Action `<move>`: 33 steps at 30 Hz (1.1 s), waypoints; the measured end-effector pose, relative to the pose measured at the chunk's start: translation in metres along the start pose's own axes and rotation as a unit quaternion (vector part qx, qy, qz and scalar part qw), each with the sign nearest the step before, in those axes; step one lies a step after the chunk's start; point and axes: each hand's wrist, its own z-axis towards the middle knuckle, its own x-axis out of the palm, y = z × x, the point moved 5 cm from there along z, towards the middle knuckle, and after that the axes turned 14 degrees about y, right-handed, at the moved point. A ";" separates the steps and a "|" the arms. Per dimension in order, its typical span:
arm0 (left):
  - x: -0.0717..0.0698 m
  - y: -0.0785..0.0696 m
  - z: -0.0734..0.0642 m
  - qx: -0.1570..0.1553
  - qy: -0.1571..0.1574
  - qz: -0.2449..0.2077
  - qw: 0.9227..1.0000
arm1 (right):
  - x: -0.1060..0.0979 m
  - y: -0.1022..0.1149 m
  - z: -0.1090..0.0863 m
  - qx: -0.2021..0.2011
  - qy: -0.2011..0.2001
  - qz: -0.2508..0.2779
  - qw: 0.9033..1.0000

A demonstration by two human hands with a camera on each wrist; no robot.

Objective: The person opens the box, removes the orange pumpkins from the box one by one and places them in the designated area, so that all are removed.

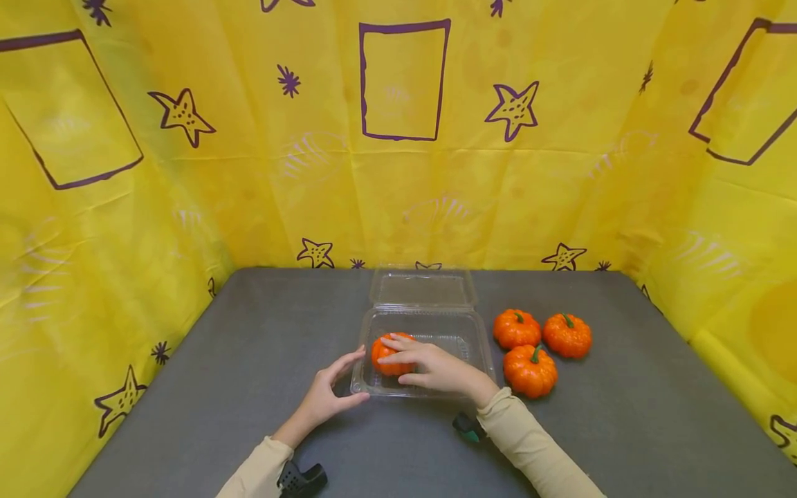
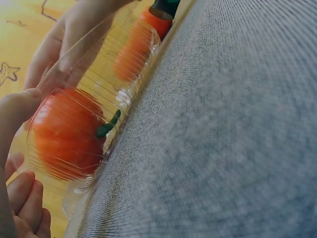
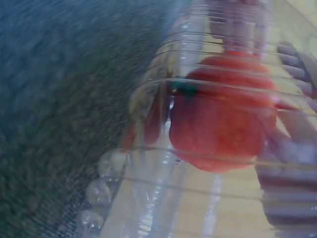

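Note:
A clear plastic clamshell container (image 1: 484, 339) lies on the table with its lid (image 1: 423, 287) folded back. Inside its left half is an orange mini pumpkin (image 1: 381, 351), tipped so that its green stem (image 2: 109, 125) points toward the front in the left wrist view. My right hand (image 1: 441, 370) reaches in from the right and holds this pumpkin, fingers over its top and thumb at its near side. My left hand (image 1: 325, 395) rests at the container's left edge, thumb and fingers spread apart and touching the rim. The right wrist view shows the pumpkin (image 3: 223, 119) blurred through ridged plastic.
Right of the container sit three more mini pumpkins: one at back left (image 1: 517, 329), one at back right (image 1: 567, 337) and one in front (image 1: 530, 373). The grey table (image 1: 280, 311) meets a yellow patterned curtain (image 1: 249, 200) at the back and sides.

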 end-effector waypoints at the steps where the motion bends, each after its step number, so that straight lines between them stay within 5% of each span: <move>1: 0.000 -0.001 0.000 0.002 0.000 0.001 1.000 | 0.000 0.000 0.000 0.007 -0.003 -0.021 1.000; 8: -0.001 -0.004 0.002 0.026 -0.007 0.010 1.000 | -0.001 -0.003 0.000 0.059 -0.065 -0.127 0.988; 16: -0.001 -0.002 0.001 0.026 -0.009 0.014 1.000 | -0.005 0.000 -0.002 0.055 -0.096 -0.156 0.982; 21: -0.001 -0.004 0.001 0.034 -0.008 0.014 0.999 | -0.009 -0.002 -0.006 0.065 -0.099 -0.107 0.987; 28: -0.001 -0.005 0.000 0.025 -0.007 0.014 1.000 | -0.012 -0.009 -0.009 0.082 -0.085 0.052 0.992; 33: -0.001 -0.003 0.000 0.006 -0.006 0.014 1.000 | -0.014 -0.011 -0.011 0.095 -0.079 0.068 0.990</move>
